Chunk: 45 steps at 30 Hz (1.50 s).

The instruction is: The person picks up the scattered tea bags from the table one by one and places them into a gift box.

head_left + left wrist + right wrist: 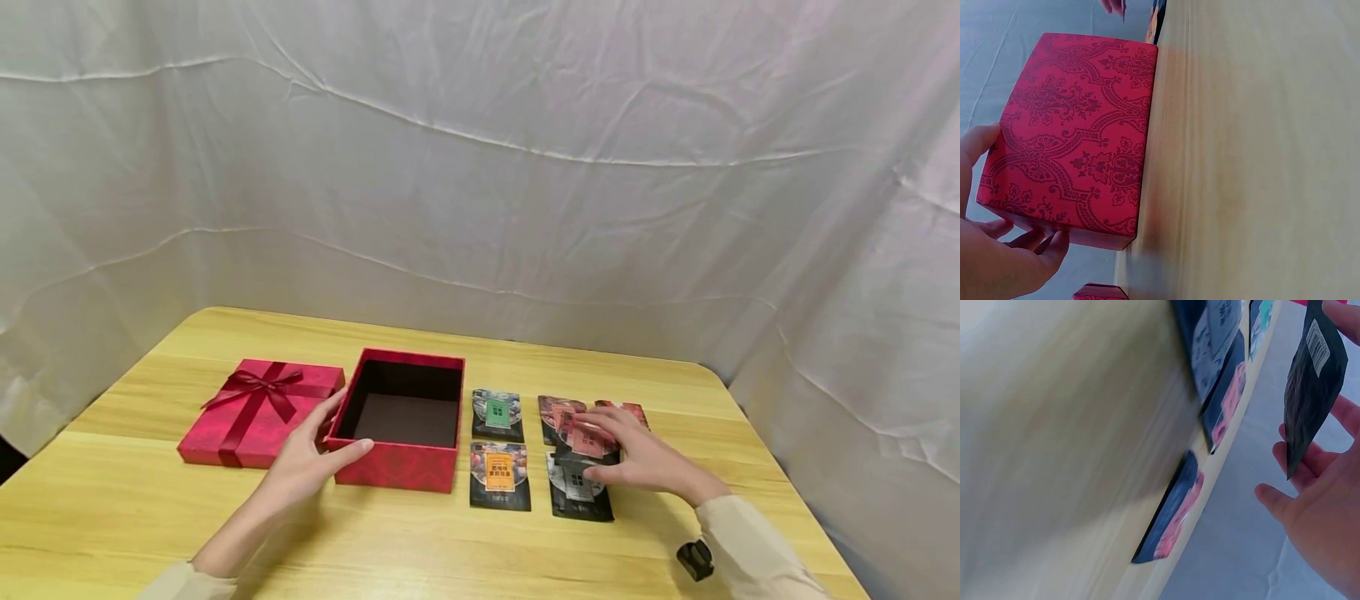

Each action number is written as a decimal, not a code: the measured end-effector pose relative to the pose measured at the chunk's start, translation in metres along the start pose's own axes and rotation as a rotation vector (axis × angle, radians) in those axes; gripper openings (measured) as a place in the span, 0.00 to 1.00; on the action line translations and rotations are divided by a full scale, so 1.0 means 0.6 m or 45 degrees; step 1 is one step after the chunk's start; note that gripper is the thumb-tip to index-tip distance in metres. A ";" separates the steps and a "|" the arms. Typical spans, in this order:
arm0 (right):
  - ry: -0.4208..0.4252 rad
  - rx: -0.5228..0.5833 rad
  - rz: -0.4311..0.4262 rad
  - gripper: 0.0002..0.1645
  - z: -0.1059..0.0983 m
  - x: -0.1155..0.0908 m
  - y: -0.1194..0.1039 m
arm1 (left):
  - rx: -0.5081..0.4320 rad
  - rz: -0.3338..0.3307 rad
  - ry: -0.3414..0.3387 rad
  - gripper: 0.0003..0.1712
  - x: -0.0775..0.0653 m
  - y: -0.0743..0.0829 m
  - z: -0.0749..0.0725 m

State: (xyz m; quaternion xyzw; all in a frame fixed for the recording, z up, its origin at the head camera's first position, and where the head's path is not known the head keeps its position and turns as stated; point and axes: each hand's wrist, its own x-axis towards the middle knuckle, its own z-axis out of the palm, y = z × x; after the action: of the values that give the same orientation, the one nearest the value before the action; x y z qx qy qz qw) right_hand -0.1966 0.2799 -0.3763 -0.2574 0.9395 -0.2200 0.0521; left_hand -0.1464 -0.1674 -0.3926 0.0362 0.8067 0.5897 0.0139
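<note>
An open red patterned gift box (393, 467) with a dark inside sits on the table. My left hand (303, 458) grips its left side, thumb over the front rim; the left wrist view shows the fingers round the box (1079, 131). In my right hand (641, 457) is a flat black sachet (588, 446) with a reddish label, raised above the table. Its dark back with a barcode (1319, 349) shows in the right wrist view. Beneath and beside that hand lie a grey-labelled sachet (581, 497) and two reddish ones, partly hidden.
The red box lid (204, 435) with a ribbon bow lies left of the box. Between box and right hand are a green-labelled sachet (498, 415) and an orange-labelled sachet (500, 479). A white cloth (480, 208) hangs behind the wooden table (420, 542).
</note>
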 end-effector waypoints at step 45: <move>-0.066 0.046 -0.135 0.45 -0.037 0.124 -0.126 | -0.028 -0.008 0.009 0.50 0.000 0.000 0.002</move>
State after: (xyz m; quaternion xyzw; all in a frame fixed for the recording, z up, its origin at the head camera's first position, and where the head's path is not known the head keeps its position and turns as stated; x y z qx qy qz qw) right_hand -0.2304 0.1928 -0.3218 -0.3116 0.9187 -0.2327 0.0695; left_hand -0.1462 -0.1660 -0.3932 0.0313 0.8002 0.5988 0.0132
